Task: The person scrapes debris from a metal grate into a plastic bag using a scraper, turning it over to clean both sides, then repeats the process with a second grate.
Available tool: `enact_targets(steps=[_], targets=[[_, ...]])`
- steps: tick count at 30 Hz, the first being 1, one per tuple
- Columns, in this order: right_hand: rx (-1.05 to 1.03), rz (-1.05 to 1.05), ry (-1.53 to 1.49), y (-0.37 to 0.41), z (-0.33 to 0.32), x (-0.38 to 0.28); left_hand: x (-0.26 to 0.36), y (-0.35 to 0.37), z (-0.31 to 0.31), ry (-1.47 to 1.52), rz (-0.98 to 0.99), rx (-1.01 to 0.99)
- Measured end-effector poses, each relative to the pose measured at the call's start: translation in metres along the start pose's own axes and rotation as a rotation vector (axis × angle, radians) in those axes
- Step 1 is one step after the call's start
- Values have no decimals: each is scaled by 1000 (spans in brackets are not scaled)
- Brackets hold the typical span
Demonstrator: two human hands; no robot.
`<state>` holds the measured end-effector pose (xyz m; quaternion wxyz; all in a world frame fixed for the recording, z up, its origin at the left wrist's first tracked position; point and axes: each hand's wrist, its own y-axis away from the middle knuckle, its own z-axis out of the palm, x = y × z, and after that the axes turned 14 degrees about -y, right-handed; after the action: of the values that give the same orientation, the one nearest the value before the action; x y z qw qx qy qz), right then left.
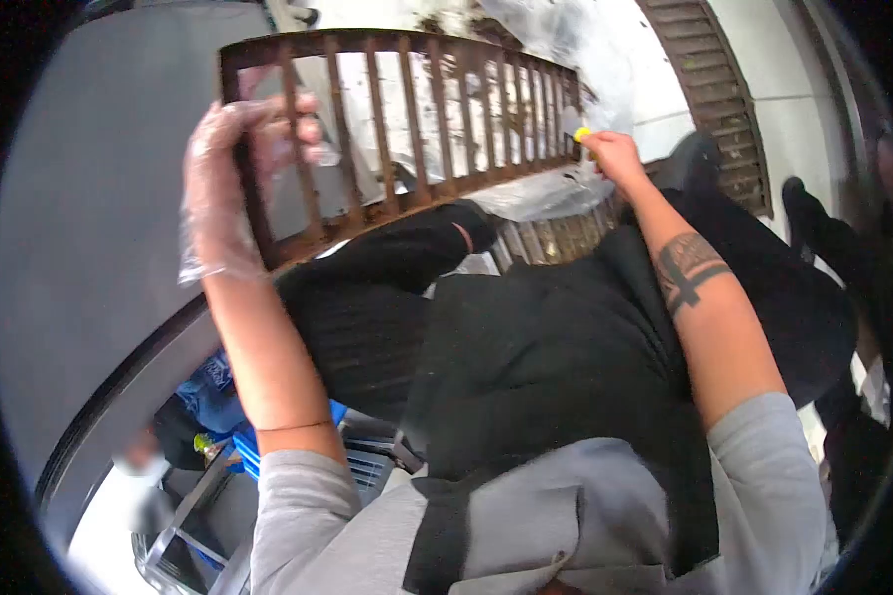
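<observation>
A rusty brown metal drain grate [375,109] is held tilted up above my knees, its bars running across the frame. My left hand [230,149], in a clear plastic glove, grips the grate's left end, fingers curled through behind the frame bar. At the far right end, my bare right hand [620,159] pinches a small yellow-ended object [582,134] close against the grate; I cannot tell its kind. Clear plastic sheeting [546,198] lies beneath the grate's right half, between my legs.
A second rusty grate [709,89] rests on the pale floor to the right. Dark dirt [451,74] is scattered behind the held grate. A grey panel [119,178] fills the left side. Blue plastic [250,454] and a partly blurred person [174,436] are at lower left.
</observation>
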<state>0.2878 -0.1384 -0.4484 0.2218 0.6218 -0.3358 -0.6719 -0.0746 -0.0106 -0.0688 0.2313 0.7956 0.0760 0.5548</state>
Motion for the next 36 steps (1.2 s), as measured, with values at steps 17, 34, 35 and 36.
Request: enact_targets(steps=[17,34,35,36], targets=[[74,-78,45,24,-15,-37,2,-5,17,105,44,182],[-205,-605,166,212,-43,-279,66,11,117,-92,246,284],[-269,-584,270,226,-40,-297,74,19,122,-86,253,289],[-324,-560,365,240,-47,-308,88,27,137,78,207,234]])
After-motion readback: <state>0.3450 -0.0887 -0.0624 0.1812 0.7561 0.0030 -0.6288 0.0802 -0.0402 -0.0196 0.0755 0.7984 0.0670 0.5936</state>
